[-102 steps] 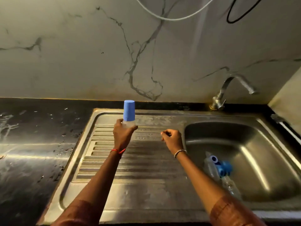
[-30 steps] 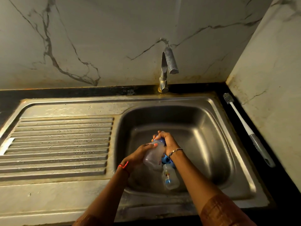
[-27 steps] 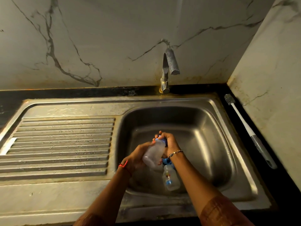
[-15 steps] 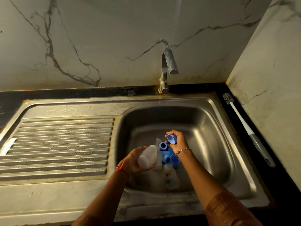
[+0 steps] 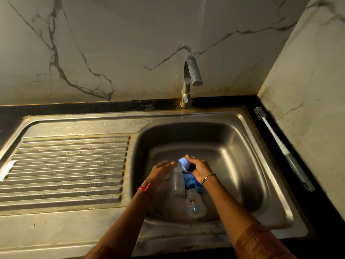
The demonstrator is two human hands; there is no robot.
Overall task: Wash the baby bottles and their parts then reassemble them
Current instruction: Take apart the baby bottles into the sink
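Note:
Two clear baby bottles lie in the steel sink basin (image 5: 240,165): one bare bottle (image 5: 177,181) beside my left hand, and one with printing (image 5: 195,204) nearer the front. Blue parts (image 5: 194,184) are piled between them under my right wrist. My right hand (image 5: 198,168) is closed around a blue cap (image 5: 183,163) held just above the pile. My left hand (image 5: 158,174) hovers with fingers spread and nothing in it, next to the bare bottle.
A steel tap (image 5: 189,79) stands at the back of the basin, with no water running. A ribbed draining board (image 5: 65,165) lies to the left. A white and grey bottle brush (image 5: 283,148) rests on the dark counter along the right wall.
My left hand has let go of the clear bottle, which now lies in the basin, and has opened. My right hand still holds a blue cap, now lower and nearer the pile.

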